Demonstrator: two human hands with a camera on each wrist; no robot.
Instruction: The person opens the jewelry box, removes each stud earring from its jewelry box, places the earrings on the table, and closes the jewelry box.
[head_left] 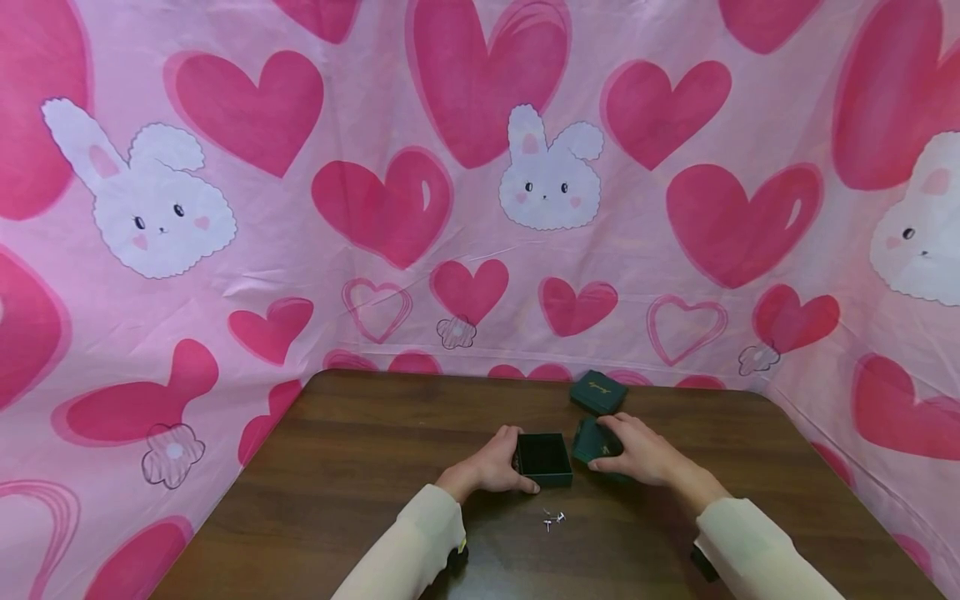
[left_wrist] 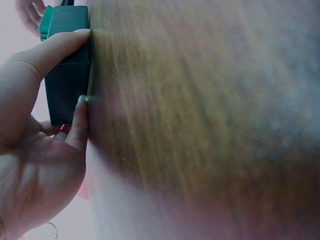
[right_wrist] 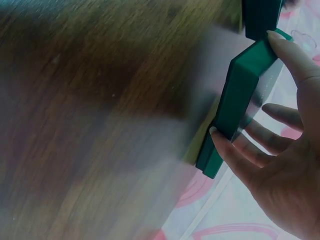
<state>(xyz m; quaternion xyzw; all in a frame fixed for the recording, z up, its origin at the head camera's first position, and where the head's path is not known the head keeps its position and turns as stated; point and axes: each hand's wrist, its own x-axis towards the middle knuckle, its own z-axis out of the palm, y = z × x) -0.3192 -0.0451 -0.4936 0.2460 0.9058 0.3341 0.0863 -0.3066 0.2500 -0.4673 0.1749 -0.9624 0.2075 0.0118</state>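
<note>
My left hand [head_left: 497,462] grips the left side of a dark green, open-topped square box [head_left: 544,458] standing on the table. In the left wrist view the thumb lies along one outer wall of the box [left_wrist: 69,95]. Just right of it, my right hand [head_left: 645,452] holds a dark green box lid [head_left: 587,440], slightly tilted, by its edges. The right wrist view shows thumb and fingertips on opposite edges of the lid [right_wrist: 242,92]. Small silver pieces, seemingly earrings [head_left: 555,520], lie in front of the open box.
Behind the right hand sits another dark green box [head_left: 598,392] with gold lettering on top. The brown wooden table [head_left: 360,450] meets a pink curtain [head_left: 480,350] printed with hearts and rabbits at its back and sides.
</note>
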